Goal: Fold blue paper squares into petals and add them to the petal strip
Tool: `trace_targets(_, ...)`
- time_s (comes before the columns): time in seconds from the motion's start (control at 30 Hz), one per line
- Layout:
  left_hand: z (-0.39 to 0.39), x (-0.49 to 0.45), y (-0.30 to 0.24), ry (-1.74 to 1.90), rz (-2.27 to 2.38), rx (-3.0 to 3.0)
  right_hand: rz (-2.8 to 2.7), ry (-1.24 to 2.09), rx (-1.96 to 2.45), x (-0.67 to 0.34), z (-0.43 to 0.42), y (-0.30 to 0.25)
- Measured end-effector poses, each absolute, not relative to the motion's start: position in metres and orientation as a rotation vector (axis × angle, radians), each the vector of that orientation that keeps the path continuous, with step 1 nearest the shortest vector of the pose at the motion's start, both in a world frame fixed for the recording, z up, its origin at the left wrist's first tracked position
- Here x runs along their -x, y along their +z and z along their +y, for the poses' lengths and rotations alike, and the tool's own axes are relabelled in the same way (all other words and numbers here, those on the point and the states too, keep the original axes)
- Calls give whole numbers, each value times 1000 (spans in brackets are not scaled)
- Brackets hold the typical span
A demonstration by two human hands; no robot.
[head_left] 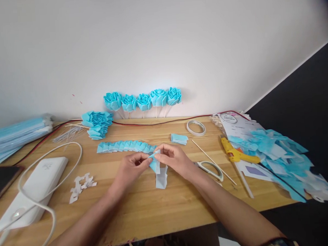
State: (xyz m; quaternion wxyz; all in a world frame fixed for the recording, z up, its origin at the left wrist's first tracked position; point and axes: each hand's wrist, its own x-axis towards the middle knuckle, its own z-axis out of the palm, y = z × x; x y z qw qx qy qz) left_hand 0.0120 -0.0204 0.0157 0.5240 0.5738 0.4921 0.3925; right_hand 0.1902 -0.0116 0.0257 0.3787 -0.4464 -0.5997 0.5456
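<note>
Folded blue-white piece (156, 164) is between the two hands, above the middle of the desk (185, 206). From the left, white scraps (80, 184) lie apart; next, behind the hands, comes a pleated blue strip (126, 146). The left hand (131, 167) has its grip closed on the left side of the piece. This material looks thin, so I judge it very light, soft and easy to crease or tear; a gentle fingertip pinch at the folded edge should suit it. The right hand (174, 159) pinches its upper right part.
</note>
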Motion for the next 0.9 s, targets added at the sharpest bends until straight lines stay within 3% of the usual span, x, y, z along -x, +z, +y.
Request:
trace_targets(0.2, -20, -11, 15, 960, 1179, -1360, -1489, 1251, 1169, -190, -12, 26)
trace_targets(0.5, -14, -7, 8, 1101, 1193, -1203, -1972, 428, 1055, -184, -23, 31)
trace_targets(0.9, -18, -9, 14, 1100, 1189, -1227, -1979, 459, 1093, -178, -20, 23)
